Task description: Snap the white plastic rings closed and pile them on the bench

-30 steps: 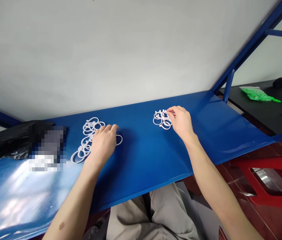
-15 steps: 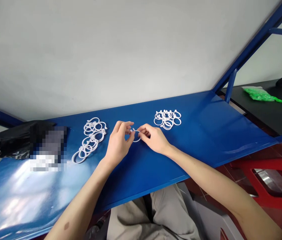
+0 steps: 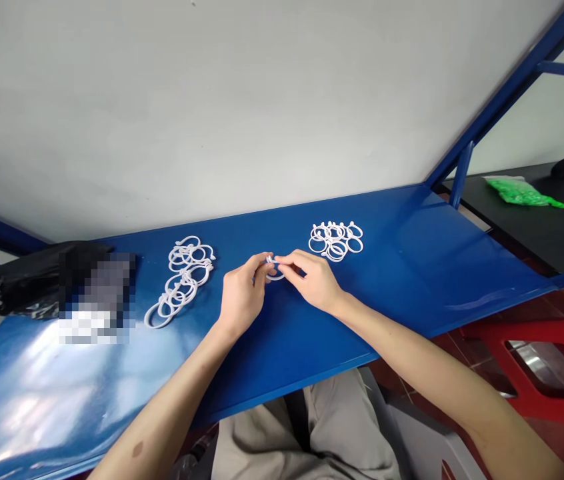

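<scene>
Between my two hands is a white plastic ring [image 3: 276, 276] with small knobs at its top, like a shower curtain ring. My left hand [image 3: 245, 290] pinches it at the knobbed end on the left. The fingertips of my right hand [image 3: 312, 279] are closed on its upper right side. To the left of my left hand lies a long heap of similar white rings [image 3: 181, 291], partly overlapping. Beyond my right hand, a smaller cluster of white rings [image 3: 336, 240] lies with the knobs mostly pointing away from me.
The blue table [image 3: 392, 247] meets a pale wall behind. At its left end are a crumpled black plastic bag [image 3: 27, 277] and a blurred dark object [image 3: 107, 287]. A red stool [image 3: 497, 353] stands at the right. Farther right, a bag of green pieces [image 3: 522, 191] rests on a black table.
My left hand has moved slightly right and its fingers have closed in on the ring's knobs. My right fingertips have come nearer to it. Both groups of rings look unchanged.
</scene>
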A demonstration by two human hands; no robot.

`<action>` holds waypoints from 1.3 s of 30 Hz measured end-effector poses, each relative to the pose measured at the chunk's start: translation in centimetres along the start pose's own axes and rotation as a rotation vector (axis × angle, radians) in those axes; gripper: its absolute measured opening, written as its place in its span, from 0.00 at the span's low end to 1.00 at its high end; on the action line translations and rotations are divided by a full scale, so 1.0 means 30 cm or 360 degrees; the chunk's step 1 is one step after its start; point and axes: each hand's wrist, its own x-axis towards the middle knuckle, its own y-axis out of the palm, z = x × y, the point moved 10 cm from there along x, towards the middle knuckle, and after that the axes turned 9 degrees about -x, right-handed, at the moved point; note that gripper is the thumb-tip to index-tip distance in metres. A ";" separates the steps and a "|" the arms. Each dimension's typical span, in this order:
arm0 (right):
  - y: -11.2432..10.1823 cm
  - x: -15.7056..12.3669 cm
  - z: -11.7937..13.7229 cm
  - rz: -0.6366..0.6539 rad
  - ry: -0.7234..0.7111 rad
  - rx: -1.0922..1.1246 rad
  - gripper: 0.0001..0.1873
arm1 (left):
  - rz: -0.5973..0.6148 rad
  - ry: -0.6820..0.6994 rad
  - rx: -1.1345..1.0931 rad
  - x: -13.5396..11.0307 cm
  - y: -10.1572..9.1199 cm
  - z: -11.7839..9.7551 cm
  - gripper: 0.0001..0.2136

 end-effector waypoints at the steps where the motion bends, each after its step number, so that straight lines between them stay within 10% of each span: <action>1: 0.000 -0.002 0.007 0.0010 -0.0047 -0.0010 0.10 | -0.0010 0.0044 0.0024 -0.005 0.002 -0.001 0.13; 10: -0.015 0.018 0.006 0.0034 -0.0227 -0.0223 0.11 | 0.0115 0.0339 0.0462 -0.002 0.049 -0.036 0.18; 16: -0.286 0.039 -0.237 -0.0181 0.0525 -0.1029 0.15 | -0.0125 -0.0031 0.1346 0.052 -0.150 0.039 0.22; 20: -0.408 0.006 -0.367 -0.0138 0.0901 -0.1260 0.16 | 0.0114 -0.0346 0.1612 0.057 -0.214 0.150 0.19; 39: -0.373 0.024 -0.303 -0.0276 0.0753 -0.1191 0.16 | 0.0217 -0.0455 0.1470 0.071 -0.221 0.174 0.17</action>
